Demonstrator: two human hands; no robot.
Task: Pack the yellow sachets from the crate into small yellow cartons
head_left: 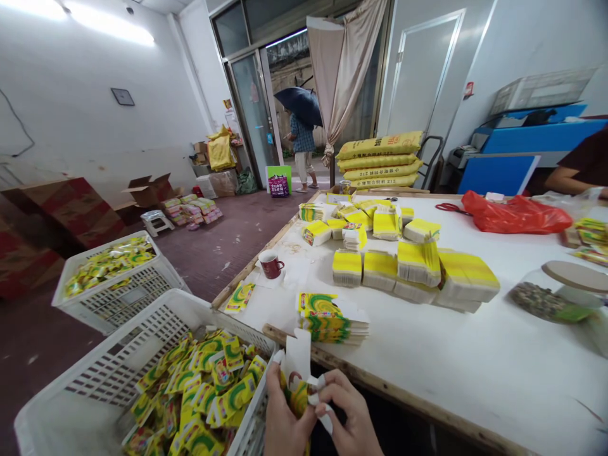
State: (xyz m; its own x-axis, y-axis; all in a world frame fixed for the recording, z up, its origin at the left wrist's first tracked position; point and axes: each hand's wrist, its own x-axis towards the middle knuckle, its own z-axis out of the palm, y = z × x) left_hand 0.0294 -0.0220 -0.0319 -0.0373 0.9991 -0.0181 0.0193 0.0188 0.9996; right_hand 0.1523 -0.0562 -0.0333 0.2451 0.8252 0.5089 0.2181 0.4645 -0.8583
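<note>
My left hand (285, 415) is closed round a small yellow carton (299, 399) at the table's front edge. A white flap of it stands up. My right hand (349, 411) pinches the carton's near right side, with white material showing at the fingertips. Part of the carton is hidden behind my fingers. Just beyond my hands lies a stack of flat yellow-green cartons (327, 316). To the left, a white plastic crate (156, 323) holds many small yellow-green packs (209, 386).
Bundles of yellow-topped cartons (380, 266) cover the table's middle. A dark red mug (271, 265) stands near its left edge. On the right are a red plastic bag (513, 213), a jar (546, 294) and another person's arm (577, 180). A second filled crate (128, 301) stands further left.
</note>
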